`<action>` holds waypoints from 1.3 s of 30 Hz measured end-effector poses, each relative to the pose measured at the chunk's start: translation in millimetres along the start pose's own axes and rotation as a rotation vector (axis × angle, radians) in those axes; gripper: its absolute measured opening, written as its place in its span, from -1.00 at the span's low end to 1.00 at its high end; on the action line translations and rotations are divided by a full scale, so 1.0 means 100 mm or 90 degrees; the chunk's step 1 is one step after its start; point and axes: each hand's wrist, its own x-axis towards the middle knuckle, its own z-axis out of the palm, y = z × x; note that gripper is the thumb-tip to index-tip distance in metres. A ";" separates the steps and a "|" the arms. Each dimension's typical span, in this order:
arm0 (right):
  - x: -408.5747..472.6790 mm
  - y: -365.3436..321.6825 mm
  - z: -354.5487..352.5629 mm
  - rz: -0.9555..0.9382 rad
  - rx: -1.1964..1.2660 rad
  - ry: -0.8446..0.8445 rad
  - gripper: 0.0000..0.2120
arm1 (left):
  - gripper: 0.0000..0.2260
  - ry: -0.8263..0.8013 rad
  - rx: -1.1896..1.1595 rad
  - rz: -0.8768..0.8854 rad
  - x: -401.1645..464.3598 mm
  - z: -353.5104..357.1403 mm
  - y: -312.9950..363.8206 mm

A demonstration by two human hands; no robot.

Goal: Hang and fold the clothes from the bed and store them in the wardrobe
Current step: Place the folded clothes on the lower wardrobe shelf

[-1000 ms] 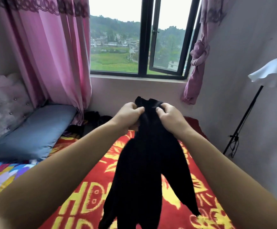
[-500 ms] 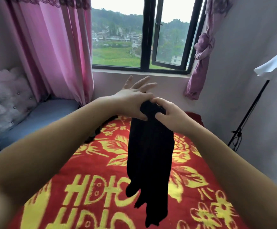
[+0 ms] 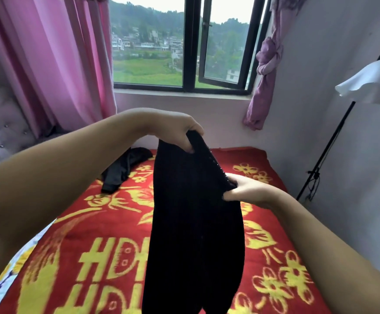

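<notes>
Yellow letters "HDH" show on the red blanket (image 3: 107, 227) covering the bed. The left hand (image 3: 180, 130), raised, pinches the top edge of a black knit garment (image 3: 193, 223); the right hand (image 3: 245, 189), lower, grips its side edge. It hangs above the bed. Another dark garment (image 3: 125, 168) lies near the pink curtain (image 3: 55, 64) and window (image 3: 189, 44).

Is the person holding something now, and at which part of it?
A black garment: the left hand grips its top end, the right hand pinches its right edge lower down.
</notes>
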 end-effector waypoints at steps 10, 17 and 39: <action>0.20 0.44 -0.34 0.129 0.001 -0.154 -0.66 | -0.76 -0.287 -0.225 -0.184 0.02 0.16 -0.62; 0.80 0.43 -0.86 0.113 -0.293 0.266 -0.88 | -0.82 0.116 0.140 -0.144 0.73 0.24 -1.01; 0.23 3.53 3.03 0.209 -0.368 -0.261 -0.53 | -0.44 -0.231 0.108 -0.183 -1.48 5.69 -1.57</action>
